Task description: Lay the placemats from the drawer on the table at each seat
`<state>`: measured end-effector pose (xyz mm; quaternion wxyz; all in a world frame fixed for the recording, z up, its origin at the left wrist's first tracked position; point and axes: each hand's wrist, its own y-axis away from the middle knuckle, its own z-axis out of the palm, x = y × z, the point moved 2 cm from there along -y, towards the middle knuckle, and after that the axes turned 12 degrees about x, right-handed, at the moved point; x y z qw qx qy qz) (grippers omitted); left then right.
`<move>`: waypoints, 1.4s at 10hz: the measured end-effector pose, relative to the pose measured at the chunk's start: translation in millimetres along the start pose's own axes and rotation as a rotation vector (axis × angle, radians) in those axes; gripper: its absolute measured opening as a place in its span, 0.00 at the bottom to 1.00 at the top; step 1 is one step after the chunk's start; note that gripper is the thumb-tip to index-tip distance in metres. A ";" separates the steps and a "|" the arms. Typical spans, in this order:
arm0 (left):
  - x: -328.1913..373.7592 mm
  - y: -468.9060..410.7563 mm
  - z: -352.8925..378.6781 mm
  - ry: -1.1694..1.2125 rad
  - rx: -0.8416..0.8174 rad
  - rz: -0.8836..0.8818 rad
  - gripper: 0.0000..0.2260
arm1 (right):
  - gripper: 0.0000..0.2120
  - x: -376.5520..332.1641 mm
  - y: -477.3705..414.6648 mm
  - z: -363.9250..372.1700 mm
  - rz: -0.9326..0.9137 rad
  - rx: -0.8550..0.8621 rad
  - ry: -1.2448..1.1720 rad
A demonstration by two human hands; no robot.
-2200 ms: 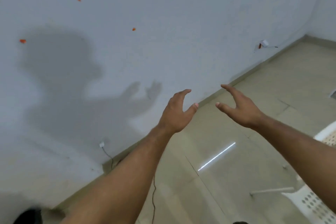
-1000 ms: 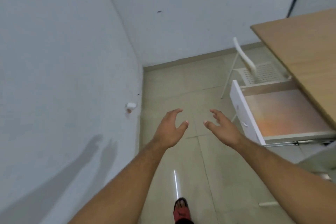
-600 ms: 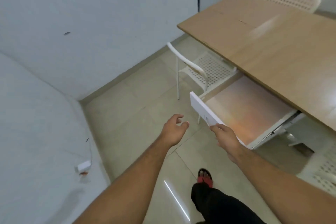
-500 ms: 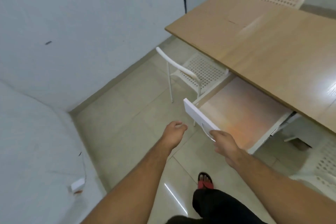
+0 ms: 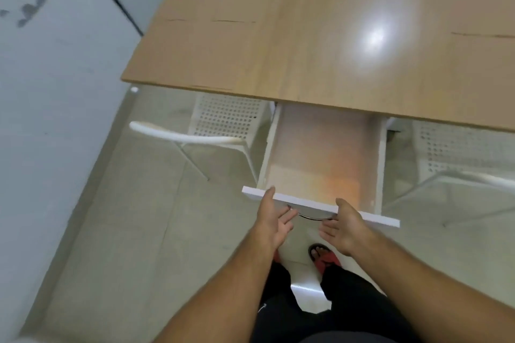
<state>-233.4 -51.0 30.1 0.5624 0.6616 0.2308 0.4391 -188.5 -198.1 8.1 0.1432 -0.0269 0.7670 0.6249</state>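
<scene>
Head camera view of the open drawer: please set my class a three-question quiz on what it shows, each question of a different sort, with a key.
1. True or false: the drawer is pulled out from under the table.
2. The left hand and right hand are: A) gripping a placemat; B) open, holding nothing, at the drawer's front panel; C) flat on the table top.
3. What white furniture stands on either side of the drawer?

Key: 1 true; 2 B; 3 chairs, the left chair and the right chair.
</scene>
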 end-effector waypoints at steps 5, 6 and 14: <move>70.4 -44.0 51.3 -0.064 -0.103 -0.088 0.40 | 0.26 -59.9 -2.8 16.3 -0.080 0.125 -0.468; 89.7 -51.5 73.9 -0.039 -0.110 -0.092 0.45 | 0.25 -88.1 -11.7 21.6 -0.093 0.123 -0.474; 155.5 -92.2 218.3 0.340 -0.011 0.060 0.39 | 0.31 -240.1 -83.0 42.5 -0.065 -0.040 -0.514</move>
